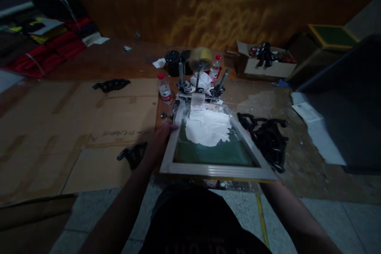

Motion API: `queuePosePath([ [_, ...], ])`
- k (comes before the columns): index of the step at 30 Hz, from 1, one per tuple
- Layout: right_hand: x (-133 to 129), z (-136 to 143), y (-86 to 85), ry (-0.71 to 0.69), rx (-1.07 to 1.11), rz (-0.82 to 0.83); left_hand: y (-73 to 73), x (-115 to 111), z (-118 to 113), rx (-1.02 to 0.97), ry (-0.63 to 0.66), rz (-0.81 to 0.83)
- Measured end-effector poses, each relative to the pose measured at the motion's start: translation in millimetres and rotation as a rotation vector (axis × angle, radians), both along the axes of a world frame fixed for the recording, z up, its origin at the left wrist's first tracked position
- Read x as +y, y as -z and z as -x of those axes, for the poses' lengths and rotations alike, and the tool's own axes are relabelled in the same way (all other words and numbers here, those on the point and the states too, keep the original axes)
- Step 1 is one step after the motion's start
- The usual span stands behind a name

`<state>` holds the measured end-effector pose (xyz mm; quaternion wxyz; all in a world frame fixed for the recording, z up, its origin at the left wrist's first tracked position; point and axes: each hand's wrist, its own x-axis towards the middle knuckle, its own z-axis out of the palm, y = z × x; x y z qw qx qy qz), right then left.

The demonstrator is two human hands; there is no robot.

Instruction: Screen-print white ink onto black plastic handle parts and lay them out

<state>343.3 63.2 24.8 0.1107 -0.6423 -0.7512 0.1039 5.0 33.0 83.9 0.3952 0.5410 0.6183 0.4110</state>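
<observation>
A silk-screen printing frame with a pale metal border is tilted up in front of me. White ink covers the upper part of its green mesh, and a pale squeegee-like block stands at its far end. My left hand is beside the frame's left edge, one finger stretched towards it; the other fingers are dark and blurred. My right forearm runs under the frame's near right corner. Most of my right hand is hidden by the frame, so its grip does not show.
Black openwork pieces are heaped at right; another lies left, near my arm, and one farther back on cardboard. Bottles, black tubs and a clamp stand are behind the frame. A box stands back right.
</observation>
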Motion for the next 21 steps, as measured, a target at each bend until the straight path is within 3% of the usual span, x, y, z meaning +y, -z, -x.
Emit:
queuePosePath([
  [2,18.2,-6.6,-15.2,0.123,0.024,-0.097,28.3,-12.3,1.7,0.043,0.03,0.092],
  [4,36.6,11.5,-30.4,0.123,0.074,-0.227,56.2,-17.7,-0.3,0.037,0.051,0.165],
  [6,51.9,46.7,-43.0,-0.029,0.077,-0.289,80.3,-17.6,-3.2,0.02,0.074,0.193],
  [9,62.5,99.8,-50.4,-0.237,-0.043,-0.137,104.8,-13.6,-5.1,0.011,0.087,0.199],
  [11,57.1,118.6,-46.2,-0.278,-0.126,0.042,113.0,-11.7,-4.6,0.023,0.083,0.208],
  [13,40.8,120.6,-37.8,-0.331,-0.172,0.157,116.6,-11.2,-3.8,0.025,0.079,0.202],
  [17,1.0,94.9,-29.6,-0.63,-0.154,0.182,118.7,-12.5,-3.7,-0.029,0.096,0.213],
  [19,-5.7,83.4,-33.8,-0.759,-0.118,0.209,120.3,-13.2,-3.9,-0.042,0.099,0.23],
  [21,-2.0,80.6,-38.8,-0.803,-0.076,0.22,121.9,-13.7,-3.9,-0.042,0.092,0.224],
])
